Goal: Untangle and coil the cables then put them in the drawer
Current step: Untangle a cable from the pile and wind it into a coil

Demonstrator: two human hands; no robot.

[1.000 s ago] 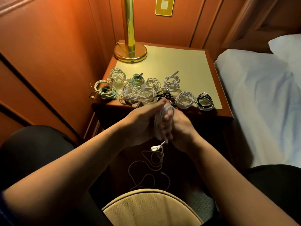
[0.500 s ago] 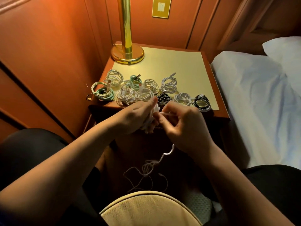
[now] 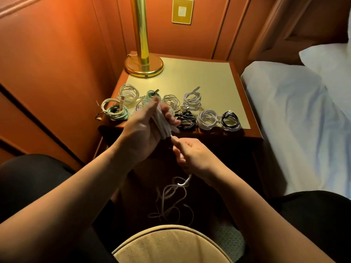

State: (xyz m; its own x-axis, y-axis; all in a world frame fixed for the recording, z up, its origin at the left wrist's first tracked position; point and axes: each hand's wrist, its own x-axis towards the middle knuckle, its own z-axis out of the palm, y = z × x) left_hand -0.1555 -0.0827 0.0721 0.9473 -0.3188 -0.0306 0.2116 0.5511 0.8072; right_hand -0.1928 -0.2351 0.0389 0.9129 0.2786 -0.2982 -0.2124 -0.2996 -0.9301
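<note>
Desk has a bunch of coiled cables lined up along its front edge. Left hand grips a white cable bundle just off that edge, right hand pinches the loose tail below.
</note>
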